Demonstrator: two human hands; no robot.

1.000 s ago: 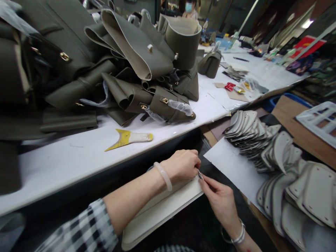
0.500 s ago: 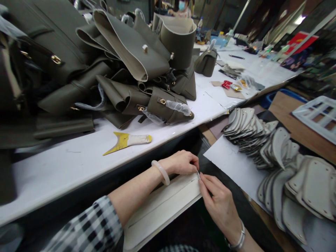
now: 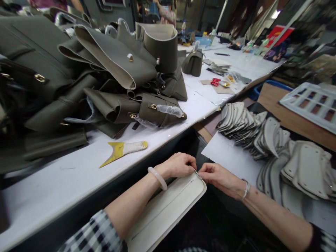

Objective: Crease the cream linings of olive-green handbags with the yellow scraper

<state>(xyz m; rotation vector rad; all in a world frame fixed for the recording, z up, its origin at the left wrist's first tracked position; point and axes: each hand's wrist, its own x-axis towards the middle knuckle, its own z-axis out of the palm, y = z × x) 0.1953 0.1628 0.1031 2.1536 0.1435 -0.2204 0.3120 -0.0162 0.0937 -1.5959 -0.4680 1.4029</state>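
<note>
A long off-white panel [image 3: 168,206] with a rounded corner and a thin dark line along its face lies slanted below my hands; it looks layered at the edge. My left hand [image 3: 181,165] is closed at its far end, fingers curled over the top edge, with a pale bangle on the wrist. Opposite it, my right hand [image 3: 215,174] pinches the same edge near the corner, thumb and forefinger together. A thin dark sliver shows between the two sets of fingertips; what it is I cannot make out.
Dark olive handbags [image 3: 118,59] are heaped on the white table [image 3: 78,189]. A yellow-and-white fork-ended tool [image 3: 123,151] lies near its front edge. To the right are stacked pale grey pieces [image 3: 307,168] and a white plastic crate [image 3: 309,105]. Another person [image 3: 168,15] is at the back.
My right hand has shifted up and turned flatter, uncovering the panel's rounded corner. My left hand stays at the far edge. The camera view has turned slightly right.
</note>
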